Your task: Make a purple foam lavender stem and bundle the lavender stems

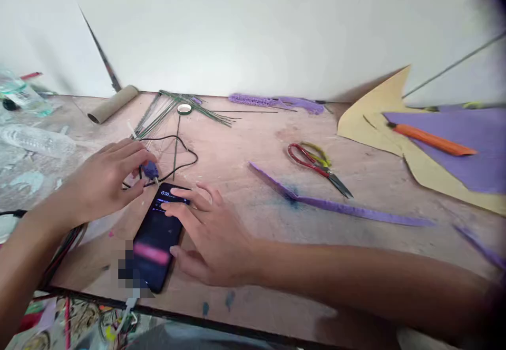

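My left hand [113, 176] is closed round what looks like a small blue-purple glue gun [151, 170], its metal tip pointing down towards the top of a phone [152, 234]. Most of the tool is hidden behind my fingers. The dark phone lies face up near the table's front edge, its screen lit and showing 15:50. Over its right side rests my right hand [213, 234], fingers spread, with the fingertips at the upper part of the screen and the thumb by the edge. A black cord [193, 155] loops on the table just beyond.
Green wires [190, 102], a tape roll [184, 109] and a cardboard tube [113, 104] lie at the back. Red-handled scissors [316, 163] and a purple strip [356, 210] are right of centre. An orange cutter [435, 139] rests on purple sheet [474, 165]. Plastic bottles [35, 139] stand left.
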A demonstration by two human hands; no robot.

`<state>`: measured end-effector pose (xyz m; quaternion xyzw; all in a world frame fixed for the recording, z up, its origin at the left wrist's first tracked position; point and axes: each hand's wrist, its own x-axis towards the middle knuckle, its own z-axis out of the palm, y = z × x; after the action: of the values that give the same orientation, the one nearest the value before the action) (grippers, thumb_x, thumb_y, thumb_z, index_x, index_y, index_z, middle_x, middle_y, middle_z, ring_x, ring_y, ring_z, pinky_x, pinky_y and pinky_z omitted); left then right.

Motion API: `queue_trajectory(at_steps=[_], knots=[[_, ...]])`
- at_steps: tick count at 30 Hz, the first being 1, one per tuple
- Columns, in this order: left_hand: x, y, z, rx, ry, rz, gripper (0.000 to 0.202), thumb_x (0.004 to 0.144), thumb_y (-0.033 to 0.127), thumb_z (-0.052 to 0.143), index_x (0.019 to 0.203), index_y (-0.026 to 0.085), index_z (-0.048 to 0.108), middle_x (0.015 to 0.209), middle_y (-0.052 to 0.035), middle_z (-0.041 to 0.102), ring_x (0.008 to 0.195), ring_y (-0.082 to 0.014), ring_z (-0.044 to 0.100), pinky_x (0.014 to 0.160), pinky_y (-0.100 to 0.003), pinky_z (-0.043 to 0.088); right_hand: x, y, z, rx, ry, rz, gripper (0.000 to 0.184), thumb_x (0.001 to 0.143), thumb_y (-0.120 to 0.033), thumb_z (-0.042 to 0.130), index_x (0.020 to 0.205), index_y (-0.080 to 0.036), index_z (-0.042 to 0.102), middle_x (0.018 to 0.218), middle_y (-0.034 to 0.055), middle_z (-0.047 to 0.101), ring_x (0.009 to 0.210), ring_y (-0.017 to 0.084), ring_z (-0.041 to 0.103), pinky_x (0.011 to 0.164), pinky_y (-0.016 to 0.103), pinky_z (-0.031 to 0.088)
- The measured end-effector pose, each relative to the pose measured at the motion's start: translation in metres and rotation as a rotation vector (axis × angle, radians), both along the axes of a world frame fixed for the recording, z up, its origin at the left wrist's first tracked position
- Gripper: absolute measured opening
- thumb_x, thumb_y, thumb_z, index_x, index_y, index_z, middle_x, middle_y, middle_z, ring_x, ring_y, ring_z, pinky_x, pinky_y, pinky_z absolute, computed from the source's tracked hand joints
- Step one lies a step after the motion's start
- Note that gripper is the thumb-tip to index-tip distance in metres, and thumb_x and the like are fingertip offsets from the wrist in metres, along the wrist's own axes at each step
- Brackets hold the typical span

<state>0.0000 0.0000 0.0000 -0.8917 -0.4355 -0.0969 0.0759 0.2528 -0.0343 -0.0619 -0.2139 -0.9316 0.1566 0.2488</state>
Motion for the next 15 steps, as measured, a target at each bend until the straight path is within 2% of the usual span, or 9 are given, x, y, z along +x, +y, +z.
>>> queue_trajectory(at_steps=[1,3,6,8,10,12,15], knots=[[-0.002,-0.004,0.002,0.058,0.062,0.075,0.020,0.096,0.039,0.048,0.103,0.023,0.058,0.097,-0.0067,0.065,0.095,-0.0289,0.065,0.082,-0.042,0.053,0.000,0.000,0.000,-0.010,-0.021,0.003,0.050,0.097,-0.040,0.055,0.135,-0.008,0.050,0.134,0.0138,0.067,0.148,0.028,0.037,0.125,0.051,0.009],[-0.005,-0.012,0.004,0.148,0.177,0.207,0.037,0.092,0.055,0.051,0.101,0.020,0.056,0.093,-0.0097,0.064,0.090,-0.0344,0.065,0.079,-0.048,0.053,0.000,0.000,0.001,-0.022,-0.037,0.011,0.050,0.097,-0.040,0.055,0.136,-0.009,0.050,0.135,0.0138,0.066,0.147,0.029,0.038,0.124,0.053,0.011],[-0.010,-0.023,-0.001,0.215,0.328,0.364,0.061,0.086,0.068,0.051,0.112,0.013,0.056,0.105,-0.0184,0.066,0.097,-0.0412,0.064,0.078,-0.053,0.052,0.002,0.000,0.003,-0.025,0.000,0.024,0.045,0.096,-0.038,0.056,0.133,-0.011,0.050,0.139,0.0127,0.065,0.146,0.029,0.039,0.122,0.053,0.015],[-0.012,-0.029,-0.009,0.223,0.384,0.414,0.074,0.087,0.067,0.051,0.129,0.007,0.050,0.128,-0.0248,0.061,0.113,-0.0440,0.060,0.082,-0.055,0.052,0.003,0.001,0.004,-0.005,0.070,0.038,0.040,0.095,-0.036,0.056,0.128,-0.013,0.052,0.140,0.0113,0.064,0.143,0.028,0.042,0.120,0.050,0.021],[-0.014,-0.031,-0.017,0.214,0.386,0.472,0.083,0.088,0.066,0.051,0.141,0.003,0.041,0.141,-0.0270,0.055,0.121,-0.0446,0.058,0.085,-0.057,0.052,0.005,-0.001,0.003,0.042,0.119,0.057,0.036,0.093,-0.035,0.056,0.122,-0.014,0.054,0.132,0.0104,0.068,0.132,0.027,0.050,0.113,0.048,0.030],[-0.014,-0.029,-0.025,0.157,0.362,0.563,0.086,0.091,0.064,0.051,0.145,0.000,0.036,0.135,-0.0280,0.059,0.117,-0.0449,0.061,0.086,-0.057,0.053,0.005,-0.004,0.001,0.113,0.094,0.091,0.032,0.093,-0.038,0.055,0.113,-0.014,0.057,0.112,0.0089,0.073,0.110,0.026,0.059,0.097,0.044,0.040],[-0.012,-0.020,-0.033,0.011,0.302,0.655,0.079,0.097,0.059,0.048,0.147,-0.002,0.034,0.123,-0.0266,0.064,0.109,-0.0438,0.066,0.084,-0.056,0.056,0.004,-0.012,-0.002,0.190,-0.026,0.211,0.031,0.096,-0.048,0.054,0.098,-0.017,0.059,0.085,0.0029,0.071,0.079,0.021,0.058,0.074,0.039,0.040]])
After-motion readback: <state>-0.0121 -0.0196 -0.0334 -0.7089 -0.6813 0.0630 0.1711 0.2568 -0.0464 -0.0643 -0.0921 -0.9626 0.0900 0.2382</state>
